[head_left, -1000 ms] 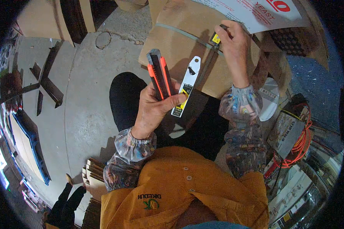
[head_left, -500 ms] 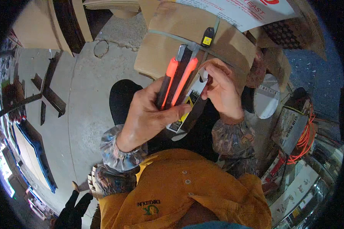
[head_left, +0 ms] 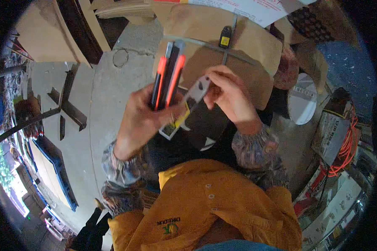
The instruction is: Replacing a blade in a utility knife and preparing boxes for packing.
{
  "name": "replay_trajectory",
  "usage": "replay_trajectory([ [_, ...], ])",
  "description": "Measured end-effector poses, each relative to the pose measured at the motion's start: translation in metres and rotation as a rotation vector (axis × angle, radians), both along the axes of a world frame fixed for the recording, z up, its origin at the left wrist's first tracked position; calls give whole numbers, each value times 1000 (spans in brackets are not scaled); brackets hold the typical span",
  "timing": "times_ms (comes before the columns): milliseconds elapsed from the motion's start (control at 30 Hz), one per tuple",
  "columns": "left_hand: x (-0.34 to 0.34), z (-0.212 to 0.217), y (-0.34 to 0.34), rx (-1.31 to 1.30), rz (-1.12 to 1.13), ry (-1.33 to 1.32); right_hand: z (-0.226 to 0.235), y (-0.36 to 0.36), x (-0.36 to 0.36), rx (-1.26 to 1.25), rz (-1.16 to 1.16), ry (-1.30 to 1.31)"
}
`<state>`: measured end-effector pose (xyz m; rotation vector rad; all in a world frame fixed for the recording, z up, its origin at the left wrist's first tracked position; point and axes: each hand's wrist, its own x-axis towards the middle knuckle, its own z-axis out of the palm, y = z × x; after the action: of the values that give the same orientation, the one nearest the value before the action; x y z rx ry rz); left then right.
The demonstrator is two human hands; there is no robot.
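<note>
My left hand (head_left: 138, 115) is closed around two utility knives with black-and-orange bodies, a left knife (head_left: 158, 81) and a right knife (head_left: 174, 81), their grey ends pointing up and away. Against its thumb lies a slim white, black and yellow carton (head_left: 197, 93), slanting up to the right. At the carton's upper end my right hand (head_left: 234, 96) is closed, thumb and fingers at the pale flap. Whatever the carton contains is hidden. Beyond the hands, a small black object with a yellow label (head_left: 225, 37) rests on a strapped cardboard stack (head_left: 255, 46).
A white oval piece (head_left: 302, 99) stands right of the stack. Farther right, an orange cable (head_left: 347, 144) lies coiled beside a grey box (head_left: 331, 129). Dark metal bars (head_left: 67, 102) lie on the concrete floor at left. Another person's dark-clothed legs (head_left: 92, 230) show at lower left.
Both hands have shifted left, the left one farther, carrying the knives and carton. The knives stand more upright, and a white scrap now shows apart from the carton, over my lap.
</note>
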<state>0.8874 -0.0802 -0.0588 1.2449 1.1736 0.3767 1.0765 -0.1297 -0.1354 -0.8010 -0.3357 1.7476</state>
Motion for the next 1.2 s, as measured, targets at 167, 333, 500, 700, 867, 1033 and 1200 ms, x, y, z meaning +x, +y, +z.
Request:
replay_trajectory([
  [167,-8,5,0,65,-40,32,-7,20,-1,53,31,-52],
  [333,-10,3,3,2,-56,66,-2,13,-6,21,33,-33],
  [500,-9,-4,2,-13,-72,44,-12,12,0,87,213,-289],
  [700,-12,-14,-4,-104,-18,-51,-5,12,6,106,218,-488],
  [867,-14,-14,-4,-37,-64,-17,-3,9,4,59,152,-417],
  [1033,-17,-7,0,-59,-72,-28,-13,-1,-2,-9,146,-85],
  [1200,-28,-17,-4,-63,-43,-128,-27,-10,-17,19,6,192],
])
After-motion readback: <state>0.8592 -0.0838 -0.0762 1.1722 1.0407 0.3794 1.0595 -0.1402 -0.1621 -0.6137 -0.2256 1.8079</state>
